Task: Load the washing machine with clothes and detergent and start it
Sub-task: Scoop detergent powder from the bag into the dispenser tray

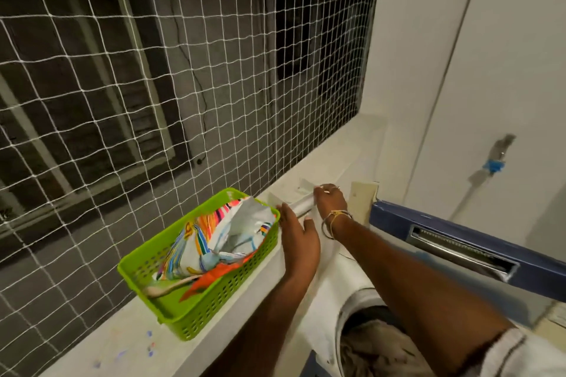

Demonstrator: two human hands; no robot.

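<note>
The white top-load washing machine (pixel 324 294) stands at the lower right with its blue lid (pixel 444 223) raised. Pale clothes (pixel 376 346) lie in the drum. At the machine's back left corner is the white detergent drawer (pixel 301 207). My left hand (pixel 298 242) lies flat with straight fingers on the drawer's near side. The fingers of my right hand (pixel 330 202) curl over its far end. A crumpled, colourful detergent packet (pixel 226 232) sits in a green basket (pixel 214 300) on the ledge to the left.
A beige scoop (pixel 165 288) lies in the basket. White netting (pixel 183 70) covers the window opening behind the ledge (pixel 107 343). A tap wrapped in blue tape (pixel 494 164) juts from the white wall on the right.
</note>
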